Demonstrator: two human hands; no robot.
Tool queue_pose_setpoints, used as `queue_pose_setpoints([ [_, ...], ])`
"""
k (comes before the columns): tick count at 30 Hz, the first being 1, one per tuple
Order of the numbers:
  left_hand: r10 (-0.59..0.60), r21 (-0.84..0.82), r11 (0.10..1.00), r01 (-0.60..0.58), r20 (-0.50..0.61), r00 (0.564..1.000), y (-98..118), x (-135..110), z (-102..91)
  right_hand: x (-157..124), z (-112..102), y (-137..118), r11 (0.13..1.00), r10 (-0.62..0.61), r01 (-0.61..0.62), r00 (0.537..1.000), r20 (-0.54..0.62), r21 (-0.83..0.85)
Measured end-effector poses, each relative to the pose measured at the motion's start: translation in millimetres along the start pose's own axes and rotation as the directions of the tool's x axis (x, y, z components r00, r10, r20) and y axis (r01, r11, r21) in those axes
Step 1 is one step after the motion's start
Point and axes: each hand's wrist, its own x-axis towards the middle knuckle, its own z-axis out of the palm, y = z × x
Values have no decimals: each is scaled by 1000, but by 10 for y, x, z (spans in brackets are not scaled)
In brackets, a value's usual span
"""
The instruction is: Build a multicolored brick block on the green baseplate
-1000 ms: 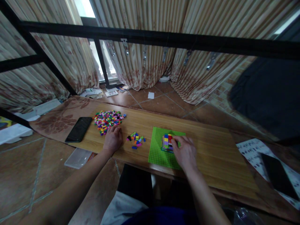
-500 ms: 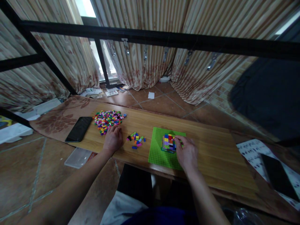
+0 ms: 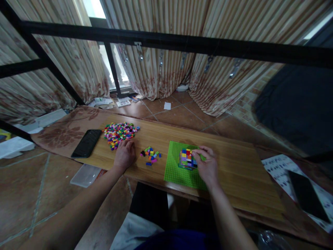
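Left hand (image 3: 125,153) curled near two brick piles (image 3: 121,133), right hand (image 3: 207,165) pinched at one block (image 3: 186,159); cannot tell what either holds

Wooden desk (image 3: 239,173): one. Green studded baseplate (image 3: 172,170): one. Multicoloured brick build (image 3: 185,158) on baseplate: one. Large heap of loose bricks (image 3: 120,133): one, pieces too many to count. Small heap of loose bricks (image 3: 151,153): one, pieces too small to count surely. Black phone (image 3: 86,143): one. Dark flat device (image 3: 307,195): one. Printed sheet (image 3: 276,167) under the device: one. Clear plastic container (image 3: 85,175): one. Square white paper slip (image 3: 167,106): one.
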Motion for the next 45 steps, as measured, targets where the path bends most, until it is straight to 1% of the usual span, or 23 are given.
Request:
queue_pose_setpoints([
  [2,0,-4,1000,0,0,1000,-5,0,3,28,3,29,998,33,-34,999,20,55],
  [5,-2,-7,1000,2,3,1000,-8,1,4,54,25,62,974,113,-121,992,53,189],
  [7,-8,-11,1000,8,2,1000,-6,1,1,64,52,71,931,193,-206,979,71,300],
  [9,-13,-14,1000,13,4,1000,-1,0,-3,73,82,66,865,286,-304,952,107,399],
  [12,-17,-13,1000,17,13,1000,3,-1,-7,84,114,38,784,374,-404,913,161,471],
  [20,-28,-57,998,29,13,1000,-2,1,0,74,133,-24,751,402,-441,896,190,491],
  [30,-19,-32,999,20,19,1000,-6,-4,3,100,124,-27,737,431,-476,878,208,480],
  [34,-9,-20,1000,10,8,1000,-6,-2,4,88,140,-52,713,445,-490,869,216,502],
  [37,-4,-30,1000,4,-1,1000,0,-1,-2,74,121,-57,690,423,-477,876,231,544],
  [39,-6,-32,999,5,-8,1000,4,1,-5,72,62,-59,673,422,-442,888,182,593],
  [41,-5,-33,999,5,-8,1000,7,4,-5,71,-36,-83,667,449,-379,892,61,641],
  [43,-7,-42,999,7,-1,1000,7,6,-2,53,-143,-158,688,465,-303,881,-81,659],
  [45,-16,-48,999,16,4,1000,8,6,1,-9,-218,-300,739,435,-240,883,-174,630],
])
